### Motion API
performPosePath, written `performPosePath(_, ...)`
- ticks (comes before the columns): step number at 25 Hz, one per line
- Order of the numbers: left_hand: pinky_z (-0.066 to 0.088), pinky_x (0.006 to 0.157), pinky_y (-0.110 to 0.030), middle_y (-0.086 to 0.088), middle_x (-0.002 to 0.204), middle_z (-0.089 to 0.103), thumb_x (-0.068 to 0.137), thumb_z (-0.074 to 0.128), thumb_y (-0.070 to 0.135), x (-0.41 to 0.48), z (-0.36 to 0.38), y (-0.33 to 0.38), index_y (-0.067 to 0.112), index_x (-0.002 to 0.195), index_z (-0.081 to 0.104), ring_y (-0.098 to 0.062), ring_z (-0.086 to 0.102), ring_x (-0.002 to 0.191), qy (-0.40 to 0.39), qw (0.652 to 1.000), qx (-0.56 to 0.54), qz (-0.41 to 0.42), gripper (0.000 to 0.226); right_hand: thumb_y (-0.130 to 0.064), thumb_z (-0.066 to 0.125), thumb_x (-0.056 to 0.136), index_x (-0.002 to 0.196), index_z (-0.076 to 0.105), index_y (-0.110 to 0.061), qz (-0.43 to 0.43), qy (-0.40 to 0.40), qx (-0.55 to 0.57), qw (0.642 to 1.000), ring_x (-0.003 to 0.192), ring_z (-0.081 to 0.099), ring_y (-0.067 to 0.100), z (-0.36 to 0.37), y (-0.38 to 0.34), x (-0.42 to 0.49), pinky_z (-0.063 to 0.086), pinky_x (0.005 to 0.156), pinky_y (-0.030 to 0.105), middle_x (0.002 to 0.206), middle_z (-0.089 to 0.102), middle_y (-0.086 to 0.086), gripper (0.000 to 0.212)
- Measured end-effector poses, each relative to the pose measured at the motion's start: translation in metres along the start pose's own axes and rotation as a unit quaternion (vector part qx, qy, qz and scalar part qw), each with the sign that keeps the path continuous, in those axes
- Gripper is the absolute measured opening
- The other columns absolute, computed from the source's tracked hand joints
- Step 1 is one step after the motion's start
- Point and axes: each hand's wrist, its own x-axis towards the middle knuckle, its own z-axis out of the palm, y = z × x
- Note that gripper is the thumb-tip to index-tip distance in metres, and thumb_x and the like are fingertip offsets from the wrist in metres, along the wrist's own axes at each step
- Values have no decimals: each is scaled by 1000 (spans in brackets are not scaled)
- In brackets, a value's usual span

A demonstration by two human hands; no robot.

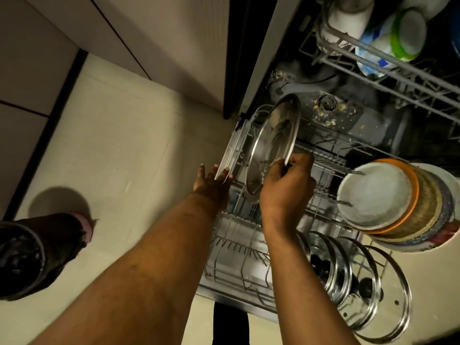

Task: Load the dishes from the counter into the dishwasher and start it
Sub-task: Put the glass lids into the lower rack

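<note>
Far left in the lower rack (231,245) stands the plate (271,145); bowls (378,195) right of it (lids (353,285) nearer).

**Silver, White, Orange, Black**

The plate (272,145) in the fingers of the right hand (286,192) is plain silver. Right of those fingers, a white bowl (375,195) fronts an orange bowl (415,192) and a tan woven-patterned bowl (431,207). Below them, lids (368,302) show silver rims, black knobs. The rack (231,245) is grey.
</note>
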Motion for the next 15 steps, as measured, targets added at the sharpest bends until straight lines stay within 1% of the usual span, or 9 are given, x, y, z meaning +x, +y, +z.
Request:
performPosePath(1, -9, 117, -62, -4, 163, -19, 102, 39, 40, 0, -1, 0, 23, 157, -10, -33, -16, 150, -8, 1000, 4, -1, 75, -13, 57, 95, 101, 53, -8, -3, 3, -4, 1000, 57, 53, 6, 1, -3, 2, 31, 45, 7, 74, 56, -4, 8)
performPosePath(3, -9, 117, -62, -4, 163, -19, 103, 38, 39, 0, -2, 0, 23, 157, -10, -33, -16, 150, -18, 1000, 11, -2, 74, -12, 56, 95, 100, 53, -8, -6, -4, -16, 1000, 55, 46, -4, 3, -7, 5, 29, 45, 5, 73, 53, -6, 8)
performPosePath(5, -9, 117, -62, -4, 163, -18, 103, 38, 37, -1, -5, 1, 21, 157, -10, -34, -16, 149, -20, 1000, 12, 0, 74, -12, 56, 95, 101, 52, -8, -5, -17, -22, 1000, 57, 44, -10, 5, -8, 5, 32, 46, 5, 75, 54, -5, 8)
performPosePath(6, -9, 117, -62, -5, 163, -19, 102, 38, 35, -1, -6, 1, 20, 157, -10, -34, -17, 149, -20, 1000, 14, 2, 75, -11, 56, 95, 101, 52, -8, -6, -23, -22, 999, 57, 47, -7, 5, -9, 5, 34, 46, 6, 75, 55, -5, 8)
performPosePath(8, -8, 118, -60, -6, 162, -22, 102, 39, 32, -3, -7, 2, 18, 157, -10, -34, -18, 149, -15, 1000, 22, 8, 75, -11, 56, 95, 102, 52, -7, -7, -36, -26, 999, 59, 55, 3, 7, -9, 4, 38, 47, 11, 77, 56, -3, 9)
performPosePath(10, -9, 119, -58, -8, 161, -25, 102, 40, 31, -5, -3, 4, 17, 157, -11, -34, -19, 149, -4, 999, 36, 6, 76, -11, 56, 95, 104, 53, -6, -2, -50, -38, 998, 63, 57, 9, 9, -9, 3, 40, 48, 12, 78, 56, -3, 11)
performPosePath(13, -8, 119, -57, -8, 160, -29, 101, 44, 33, -7, 0, 3, 16, 156, -14, -33, -21, 148, 1, 998, 59, 6, 81, -11, 56, 96, 105, 53, -6, -6, -46, -49, 998, 65, 60, 10, 14, -10, 8, 42, 49, 12, 82, 63, 5, 11)
performPosePath(15, -7, 119, -58, -9, 159, -29, 101, 45, 36, -7, 0, 1, 16, 156, -15, -34, -21, 148, -1, 997, 81, 14, 83, -11, 56, 96, 110, 54, -5, -23, -42, -66, 997, 72, 61, 9, 17, -12, 16, 47, 56, 14, 94, 67, 11, 15)
